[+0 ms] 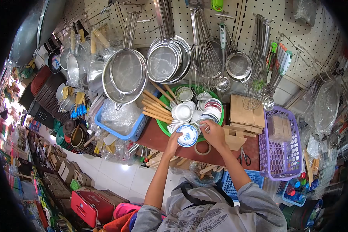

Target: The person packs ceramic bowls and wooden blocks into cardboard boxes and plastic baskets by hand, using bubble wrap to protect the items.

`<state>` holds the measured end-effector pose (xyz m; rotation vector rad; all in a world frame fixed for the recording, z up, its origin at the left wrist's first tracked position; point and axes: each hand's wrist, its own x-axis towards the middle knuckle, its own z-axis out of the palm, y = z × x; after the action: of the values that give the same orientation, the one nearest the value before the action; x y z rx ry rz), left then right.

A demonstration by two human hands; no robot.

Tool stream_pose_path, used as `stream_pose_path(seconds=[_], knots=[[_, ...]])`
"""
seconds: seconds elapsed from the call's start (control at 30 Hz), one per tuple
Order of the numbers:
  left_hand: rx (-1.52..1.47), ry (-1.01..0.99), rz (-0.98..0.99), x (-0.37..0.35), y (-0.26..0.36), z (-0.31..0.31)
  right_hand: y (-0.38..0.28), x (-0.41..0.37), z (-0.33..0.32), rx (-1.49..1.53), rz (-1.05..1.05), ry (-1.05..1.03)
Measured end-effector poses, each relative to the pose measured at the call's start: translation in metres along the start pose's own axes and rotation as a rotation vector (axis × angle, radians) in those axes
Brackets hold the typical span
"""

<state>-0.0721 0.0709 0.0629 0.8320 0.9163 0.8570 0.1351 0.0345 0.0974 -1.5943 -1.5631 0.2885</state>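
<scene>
My left hand (173,144) grips the rim of a small white bowl (187,135) with a blue flower pattern, its inside facing me. The bowl is over the front edge of a green basin (161,123). My right hand (213,133) has its fingers closed on the edge of a small bowl (205,119) in the basin; the fingers partly hide it. White bowls (183,112), red-rimmed bowls (213,104) and long wooden handles (156,110) fill the basin.
Strainers (124,71) and whisks (205,50) hang above. On the red-brown table lie a tape roll (202,148), cardboard (246,112) and scissors (244,157). A blue basket (137,133) stands left, a purple basket (280,173) right.
</scene>
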Motion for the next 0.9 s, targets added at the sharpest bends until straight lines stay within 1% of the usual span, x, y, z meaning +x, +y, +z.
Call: stream_pose_path(seconds=[0.13, 0.23, 0.33, 0.43, 0.53, 0.73, 0.83, 0.9], knots=[[0.038, -0.002, -0.014, 0.0, 0.002, -0.001, -0.001, 0.003, 0.005, -0.27, 0.069, -0.156], [0.124, -0.004, -0.082, -0.005, 0.015, 0.004, 0.006, 0.006, 0.014, -0.381, 0.08, -0.219], [0.218, -0.054, -0.15, 0.001, 0.018, -0.002, 0.007, 0.009, 0.017, -0.414, 0.071, -0.231], [0.128, -0.091, -0.138, 0.003, 0.018, 0.001, 0.01, 0.009, 0.017, -0.309, 0.081, -0.203], [0.079, -0.134, -0.11, 0.008, 0.013, -0.002, 0.01, 0.009, 0.015, -0.303, 0.067, -0.167], [0.137, -0.13, -0.134, 0.014, 0.009, -0.007, 0.012, 0.007, 0.016, -0.202, 0.051, -0.063], [0.135, -0.108, -0.135, 0.008, 0.014, -0.002, 0.008, 0.007, 0.011, -0.231, 0.063, -0.091], [0.141, -0.099, -0.132, 0.004, 0.019, 0.001, 0.001, 0.008, 0.008, -0.181, 0.062, -0.049]])
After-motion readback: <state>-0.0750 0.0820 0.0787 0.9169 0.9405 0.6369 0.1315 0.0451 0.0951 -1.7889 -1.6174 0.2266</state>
